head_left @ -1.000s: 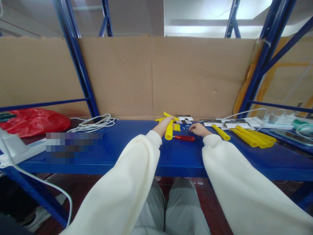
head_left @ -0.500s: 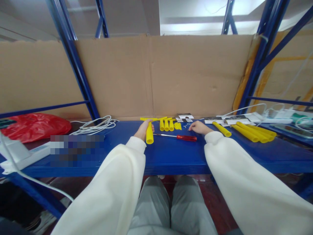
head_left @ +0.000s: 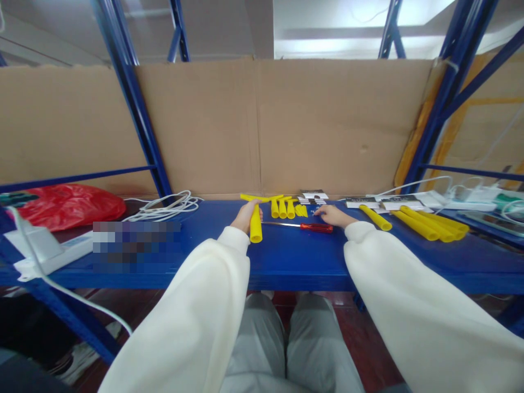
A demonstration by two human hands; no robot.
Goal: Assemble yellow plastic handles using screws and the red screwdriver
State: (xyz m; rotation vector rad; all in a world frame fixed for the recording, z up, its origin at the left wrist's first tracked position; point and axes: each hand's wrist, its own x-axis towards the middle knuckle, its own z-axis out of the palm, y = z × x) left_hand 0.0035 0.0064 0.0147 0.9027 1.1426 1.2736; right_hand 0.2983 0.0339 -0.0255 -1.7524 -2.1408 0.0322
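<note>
My left hand (head_left: pixel 243 215) is closed round a yellow tube (head_left: pixel 256 228) whose open end points towards me; a flat yellow crosspiece (head_left: pixel 250 197) shows at its far end. On the right, my right hand (head_left: pixel 332 215) rests at the table with its fingertips drawn together among tiny pale parts (head_left: pixel 313 209). Whatever is in those fingertips is too small to make out. Between the hands lies a screwdriver (head_left: pixel 318 227) with a red handle, its shaft pointing left. Behind it stand several yellow tubes (head_left: pixel 282 209) in a row and a small heap of short yellow pieces (head_left: pixel 302 210).
More yellow tubes (head_left: pixel 426 225) lie at the right, near printed cards (head_left: pixel 362 202) and white cables. At the left are a coiled white cable (head_left: pixel 174 206), a red plastic bag (head_left: pixel 77 206) and a white power strip (head_left: pixel 61 259). Cardboard (head_left: pixel 327 125) walls the back of the blue table (head_left: pixel 298 262).
The whole view has shifted slightly, so things sit a little further right. My left hand keeps the yellow tube; my right fingertips remain at the tiny parts with little movement.
</note>
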